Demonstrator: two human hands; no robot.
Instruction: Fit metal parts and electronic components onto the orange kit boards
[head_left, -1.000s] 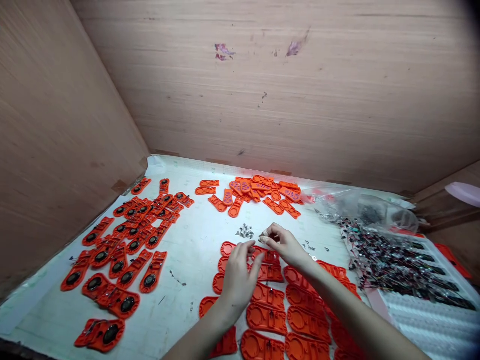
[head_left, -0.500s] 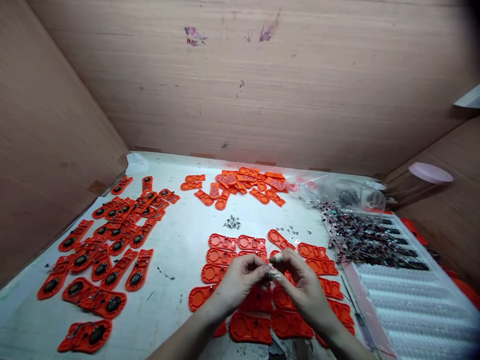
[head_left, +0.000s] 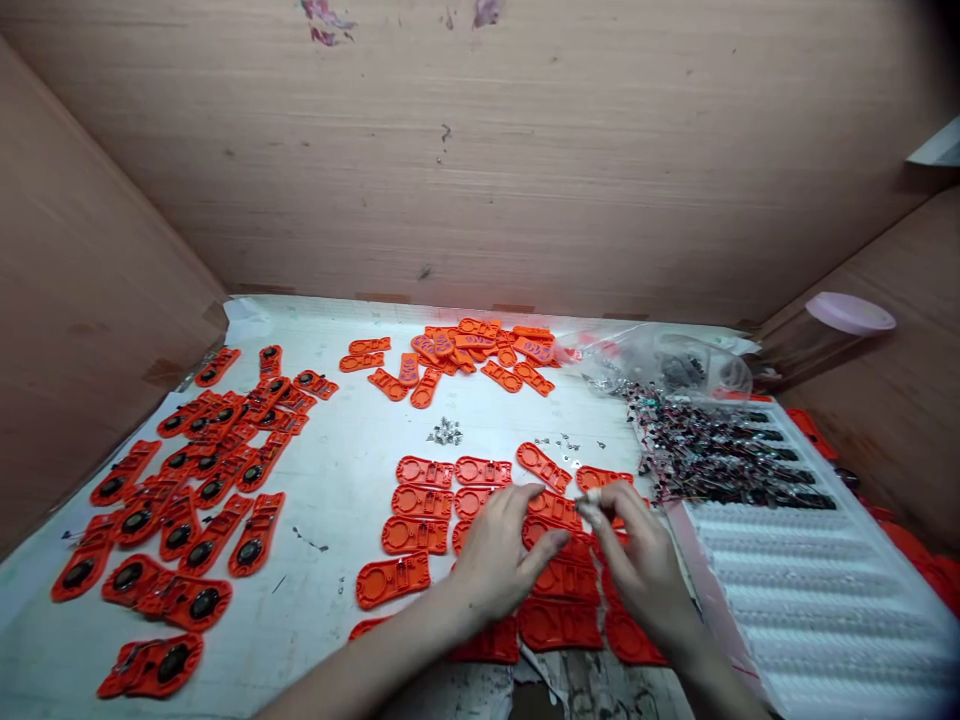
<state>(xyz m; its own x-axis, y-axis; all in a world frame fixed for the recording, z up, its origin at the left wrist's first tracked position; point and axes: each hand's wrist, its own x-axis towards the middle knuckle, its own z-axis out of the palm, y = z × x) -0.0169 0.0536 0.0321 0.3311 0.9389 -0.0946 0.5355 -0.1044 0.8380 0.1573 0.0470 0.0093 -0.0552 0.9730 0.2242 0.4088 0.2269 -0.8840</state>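
Beneath the left hand (head_left: 495,560), partly visible orange casings (head_left: 469,501).

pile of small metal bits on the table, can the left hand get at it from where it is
Probably yes: the pile of metal bits lies uncovered on the table, beyond the left hand, with only low, flat-lying orange shells between them.

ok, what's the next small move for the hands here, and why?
Probably bring the right hand's fingertips to the orange shell between the hands: its thumb and forefinger are close together beside that shell, perhaps pinching something too small to make out, and the left hand is open on the other side, seemingly free to steady it.
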